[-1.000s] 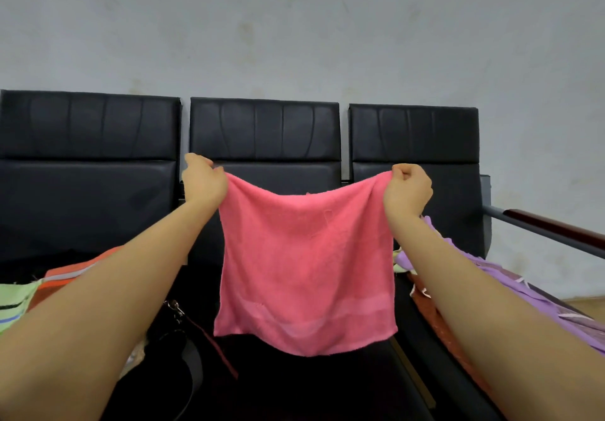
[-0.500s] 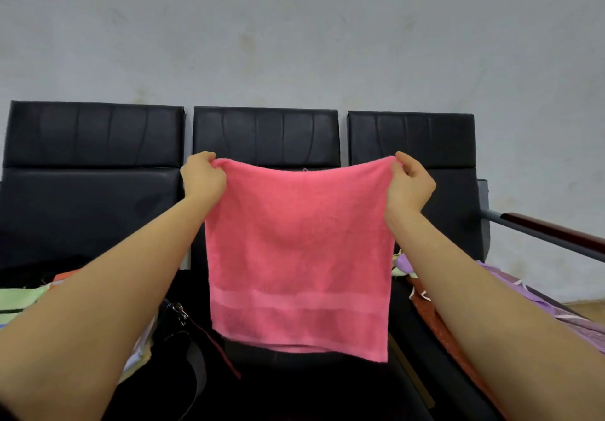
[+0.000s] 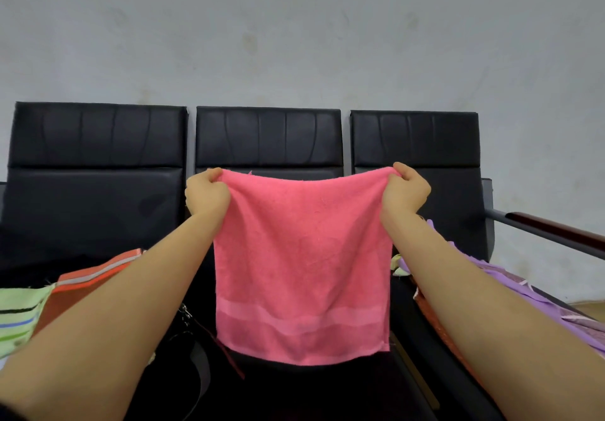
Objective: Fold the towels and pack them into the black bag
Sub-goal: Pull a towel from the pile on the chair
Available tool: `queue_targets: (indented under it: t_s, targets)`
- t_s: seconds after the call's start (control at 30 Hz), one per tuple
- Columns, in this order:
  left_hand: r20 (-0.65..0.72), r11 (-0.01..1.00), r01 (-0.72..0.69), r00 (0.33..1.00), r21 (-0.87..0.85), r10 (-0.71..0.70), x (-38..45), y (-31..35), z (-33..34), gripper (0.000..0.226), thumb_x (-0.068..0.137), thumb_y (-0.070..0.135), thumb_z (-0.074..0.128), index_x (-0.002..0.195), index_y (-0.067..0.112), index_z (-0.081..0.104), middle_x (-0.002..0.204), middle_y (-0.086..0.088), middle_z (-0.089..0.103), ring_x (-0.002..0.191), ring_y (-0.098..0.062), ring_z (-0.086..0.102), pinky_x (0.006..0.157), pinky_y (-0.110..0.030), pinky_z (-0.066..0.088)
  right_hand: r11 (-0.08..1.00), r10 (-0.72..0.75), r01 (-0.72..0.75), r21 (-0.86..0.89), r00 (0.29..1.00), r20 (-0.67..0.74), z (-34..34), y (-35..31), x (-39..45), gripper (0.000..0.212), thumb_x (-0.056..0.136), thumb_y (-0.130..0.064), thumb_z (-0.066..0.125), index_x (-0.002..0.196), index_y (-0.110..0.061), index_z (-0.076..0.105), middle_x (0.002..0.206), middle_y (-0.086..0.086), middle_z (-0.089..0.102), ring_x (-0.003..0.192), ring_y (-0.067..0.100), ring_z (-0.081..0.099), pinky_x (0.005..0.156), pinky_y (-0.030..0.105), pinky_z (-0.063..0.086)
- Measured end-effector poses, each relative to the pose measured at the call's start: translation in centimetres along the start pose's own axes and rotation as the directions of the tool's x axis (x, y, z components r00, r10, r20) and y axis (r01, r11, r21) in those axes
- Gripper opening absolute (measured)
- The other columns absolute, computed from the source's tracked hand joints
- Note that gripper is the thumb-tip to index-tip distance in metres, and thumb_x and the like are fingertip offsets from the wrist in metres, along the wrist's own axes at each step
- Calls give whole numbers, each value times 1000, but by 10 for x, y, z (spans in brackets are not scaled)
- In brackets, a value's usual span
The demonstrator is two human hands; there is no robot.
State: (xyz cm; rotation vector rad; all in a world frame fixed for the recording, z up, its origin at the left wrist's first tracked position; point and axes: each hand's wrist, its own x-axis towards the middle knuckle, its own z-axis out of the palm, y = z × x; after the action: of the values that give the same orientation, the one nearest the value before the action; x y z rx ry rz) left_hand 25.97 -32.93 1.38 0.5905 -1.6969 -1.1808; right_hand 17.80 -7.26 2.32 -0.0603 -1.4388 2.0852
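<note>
Fingers of left hand (image 3: 207, 193) and right hand (image 3: 406, 189) grip pink towel (image 3: 302, 266) corners, hiding black bag (image 3: 183, 355) partly.

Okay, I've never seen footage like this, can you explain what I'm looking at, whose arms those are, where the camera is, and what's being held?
The camera sits on a person's head, looking forward and down, so the two bare arms reaching out are the wearer's own. The left hand and right hand each pinch a top corner of a pink towel, holding it spread out in the air so it hangs flat, not yet folded. Behind it stand three black chairs against a grey wall. On the left seat lie an orange towel and a green striped towel; on the right lies purple cloth. Something black with a strap sits low down, perhaps the bag.
</note>
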Motion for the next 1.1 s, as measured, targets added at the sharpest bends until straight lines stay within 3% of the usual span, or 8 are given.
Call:
queue_targets:
  t_s: [0.23, 0.3, 0.4, 0.5, 0.6, 0.77, 0.9, 1.1]
  targets:
    - [-79, 999, -30, 996, -30, 27, 7, 0, -1, 52, 81, -9, 38, 125, 8, 61, 126, -10, 61, 121, -28, 53, 104, -28, 37, 974, -40, 63, -218, 993, 111, 0, 1, 3, 47, 89, 10, 39, 130, -6, 55, 134, 10, 54, 118, 24, 54, 90, 21, 42]
    - [-60, 998, -48, 997, 49, 51, 9, 1, -2, 35, 78, -9, 40, 90, 8, 68, 93, -12, 66, 96, -38, 55, 99, -39, 42, 952, -55, 103, -288, 984, 169, 1, 2, 2, 52, 87, 11, 36, 134, -6, 51, 138, 12, 49, 119, 26, 53, 96, 27, 44]
    - [29, 970, -125, 992, 208, 121, 7, 3, -5, 31, 75, -12, 39, 60, 14, 31, 76, -11, 42, 81, -44, 47, 66, -36, 37, 902, -102, 186, -389, 968, 227, 3, 3, 2, 55, 85, 13, 37, 136, -4, 48, 138, 15, 46, 123, 29, 50, 103, 34, 42]
    - [89, 907, -228, 974, 355, 210, 6, 8, -10, 21, 77, -14, 40, 68, 5, 36, 101, -26, 43, 98, -48, 48, 74, -47, 42, 832, -157, 269, -485, 953, 259, 4, 1, 4, 52, 86, 13, 38, 135, -2, 49, 138, 18, 44, 126, 31, 45, 101, 33, 39]
    - [114, 852, -260, 966, 454, 233, 9, 14, -16, 19, 82, -14, 40, 74, 3, 45, 118, -28, 42, 103, -43, 46, 77, -38, 39, 728, -224, 362, -583, 928, 296, 3, -5, 6, 46, 88, 13, 36, 129, 1, 53, 132, 22, 45, 122, 35, 43, 95, 36, 40]
    - [119, 769, -306, 949, 561, 291, 15, 24, -23, 20, 81, -13, 44, 66, 1, 45, 107, -28, 54, 100, -43, 52, 69, -42, 42, 510, -325, 409, -757, 906, 270, 7, -16, 2, 27, 92, 4, 41, 108, -6, 62, 121, 16, 44, 109, 33, 43, 88, 40, 38]
    - [99, 689, -292, 947, 663, 306, 15, 25, -29, 15, 80, -10, 48, 86, -3, 60, 105, -23, 57, 101, -39, 53, 79, -43, 44, 391, -361, 404, -827, 894, 267, 5, -14, -1, 18, 90, -2, 53, 100, -12, 64, 117, 10, 44, 109, 29, 40, 88, 40, 33]
    - [79, 583, -273, 939, 765, 336, 15, 18, -34, 13, 83, -5, 51, 90, -1, 61, 115, -19, 49, 109, -35, 42, 88, -38, 35, 376, -367, 454, -808, 873, 320, 2, -10, -1, 21, 91, 0, 48, 102, -11, 63, 111, 12, 52, 108, 30, 44, 88, 40, 35]
